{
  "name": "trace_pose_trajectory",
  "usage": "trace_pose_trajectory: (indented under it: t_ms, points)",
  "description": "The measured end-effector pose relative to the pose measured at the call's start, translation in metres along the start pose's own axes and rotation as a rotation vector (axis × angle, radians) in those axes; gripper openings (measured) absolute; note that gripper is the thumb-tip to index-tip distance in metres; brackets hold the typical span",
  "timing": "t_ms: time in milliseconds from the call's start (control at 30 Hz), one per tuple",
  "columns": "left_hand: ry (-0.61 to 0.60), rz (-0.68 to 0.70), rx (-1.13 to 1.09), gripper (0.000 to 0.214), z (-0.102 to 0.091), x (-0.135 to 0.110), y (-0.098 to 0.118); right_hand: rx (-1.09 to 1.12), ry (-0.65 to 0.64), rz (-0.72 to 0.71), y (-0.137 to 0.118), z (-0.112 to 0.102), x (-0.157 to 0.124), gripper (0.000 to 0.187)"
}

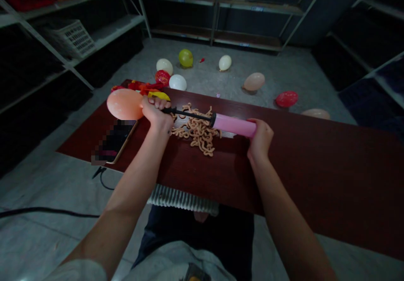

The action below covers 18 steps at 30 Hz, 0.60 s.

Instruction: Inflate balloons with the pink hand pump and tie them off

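Note:
My left hand [157,110] is closed around the neck of a partly inflated peach balloon [124,104] and the black end of a balloon pump. The pump's pink barrel [235,124] lies to the right, its black rod [192,114] drawn out between my hands. My right hand [261,137] grips the barrel's far right end. Below the rod, a heap of tan, curly, string-like pieces [202,133] rests on the table. Exactly how the balloon's neck sits on the pump is hidden by my left fingers.
The dark red table [303,159] carries a phone [118,140] at left and flat red and yellow balloons [148,88] behind. Inflated balloons lie on the floor, including a yellow one [186,58] and a red one [287,99]. Metal shelves [183,31] line the walls; a cable [47,210] crosses the floor.

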State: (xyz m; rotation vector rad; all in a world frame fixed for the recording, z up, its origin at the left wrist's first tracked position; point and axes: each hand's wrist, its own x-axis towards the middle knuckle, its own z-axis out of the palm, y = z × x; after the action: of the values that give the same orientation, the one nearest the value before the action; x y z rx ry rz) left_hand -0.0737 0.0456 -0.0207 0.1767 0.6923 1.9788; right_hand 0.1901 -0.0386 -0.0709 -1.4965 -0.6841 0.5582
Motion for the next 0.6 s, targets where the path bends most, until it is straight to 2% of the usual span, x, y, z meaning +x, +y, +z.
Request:
trace_pose_trajectory:
  t_ms: [167,333,500,600]
  points:
    - [0.039,-0.084,-0.087,0.037,0.006,-0.022,-0.013,0.018,-0.069,-0.015,0.004,0.012,-0.019,0.031]
    - [0.004,-0.138,-0.101,0.042,0.01,-0.041,-0.025,-0.012,-0.232,-0.052,0.012,0.027,-0.038,0.042]
    - [-0.019,-0.152,-0.088,0.044,0.01,-0.041,-0.025,0.006,-0.324,0.041,0.007,0.028,-0.041,0.045]
    - [-0.026,-0.147,-0.096,0.041,0.007,-0.033,-0.021,-0.013,-0.383,0.009,-0.001,0.025,-0.04,0.043]
